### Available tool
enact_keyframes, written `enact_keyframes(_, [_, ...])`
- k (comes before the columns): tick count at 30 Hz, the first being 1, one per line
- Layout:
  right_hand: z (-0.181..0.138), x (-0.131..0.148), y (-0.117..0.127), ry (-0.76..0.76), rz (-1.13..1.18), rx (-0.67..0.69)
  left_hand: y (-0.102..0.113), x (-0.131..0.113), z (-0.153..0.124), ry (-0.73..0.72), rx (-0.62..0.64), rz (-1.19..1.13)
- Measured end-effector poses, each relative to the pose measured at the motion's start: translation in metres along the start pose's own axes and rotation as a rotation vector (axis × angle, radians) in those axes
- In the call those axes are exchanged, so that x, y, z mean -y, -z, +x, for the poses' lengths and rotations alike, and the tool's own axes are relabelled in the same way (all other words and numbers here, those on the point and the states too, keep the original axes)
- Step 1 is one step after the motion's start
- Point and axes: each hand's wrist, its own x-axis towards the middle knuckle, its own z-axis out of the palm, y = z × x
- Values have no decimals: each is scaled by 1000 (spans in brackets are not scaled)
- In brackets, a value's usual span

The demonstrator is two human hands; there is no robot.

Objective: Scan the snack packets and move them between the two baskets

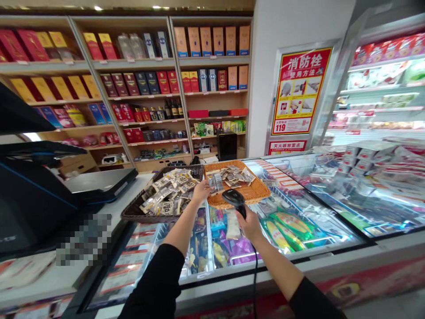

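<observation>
In the head view my right hand (250, 227) is wrapped round the handle of a black barcode scanner (235, 197), whose cable hangs down over the freezer edge. The fingers of my left hand (201, 192) pinch a small clear snack packet (215, 183) at the left side of an orange wicker basket (262, 191). The scanner's head is just right of that packet, apart from it. More small packets (234, 175) lie in the orange basket. To the left, a dark brown basket (133, 216) is heaped with pale snack packets (168, 207).
Both baskets stand on a glass-topped chest freezer (318, 255) with bagged goods inside. A weighing scale (99, 181) and a dark till machine (33, 195) are at left. Stacked boxes (365, 153) sit on the freezer at right. Shelves (149, 62) of boxed bottles line the back.
</observation>
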Motion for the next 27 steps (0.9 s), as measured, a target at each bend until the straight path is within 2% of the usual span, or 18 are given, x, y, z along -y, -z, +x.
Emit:
enact_keyframes(4, [0,-1,-1,-2,26,0,-4,2,3,-68,-49,59])
enact_keyframes(7, [-1,-3,-1,-11,59,21,0,-2,-1,-197,-206,161])
enact_keyframes(10, [-2,-6,0,-38,81,11,21,-12,-15,-250,-476,281])
enact_keyframes(13, [-3,-8,1,-30,53,15,54,-21,-39,-157,-674,559])
enact_keyframes(16, [-4,-8,0,-13,29,23,79,-24,-60,-61,-727,869])
enact_keyframes(18, [-4,-6,0,-22,43,16,83,-23,-65,-95,-707,974])
enact_keyframes(20, [-3,-5,3,-46,88,-5,73,-22,-60,-190,-644,990])
enact_keyframes(22, [0,-6,7,-79,171,-57,51,-23,-45,-291,-556,956])
enact_keyframes(27, [15,-20,20,-149,325,-285,-31,-28,4,-396,-233,795])
